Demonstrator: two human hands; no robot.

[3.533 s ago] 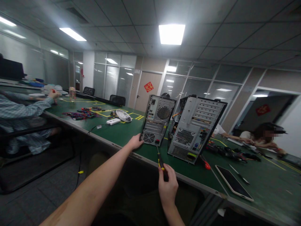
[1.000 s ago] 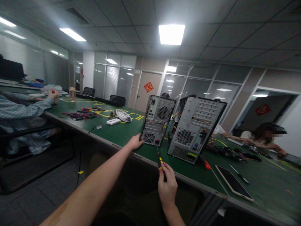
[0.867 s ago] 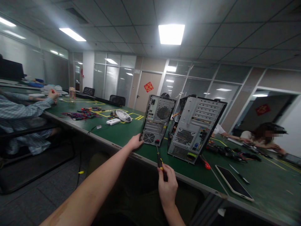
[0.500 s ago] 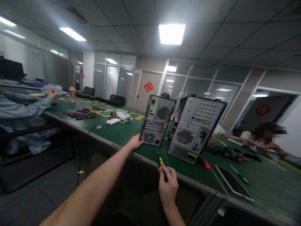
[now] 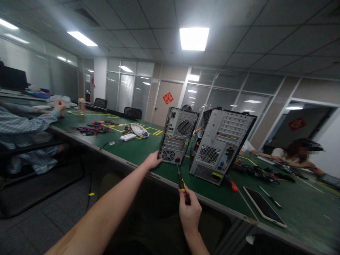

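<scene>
My left hand (image 5: 153, 160) is closed against the lower left edge of the smaller computer case (image 5: 174, 143), its fingertips partly hidden at the case's side. The case stands upright, its back panel with fan grilles and ports facing me. In my right hand (image 5: 190, 209) is a black and yellow screwdriver (image 5: 181, 180), pinched by the handle. Its shaft points up at the bottom edge of the back panel, near the lower right corner; the tip is too small to tell what it touches. A larger computer case (image 5: 223, 141) stands just to the right.
On the green table (image 5: 140, 152), bundled wires (image 5: 91, 128), a white adapter (image 5: 128, 137) and a round white fan-like part (image 5: 140, 130) lie left. At right are a red-handled tool (image 5: 233, 186), a tablet (image 5: 264, 206), a pen (image 5: 270, 197) and black cables (image 5: 261, 171). Co-workers sit at both sides.
The screwdriver handle has turned in my right fingers, and its yellow markings show differently. My right fingers have shifted slightly around it. My left hand and both cases have stayed put.
</scene>
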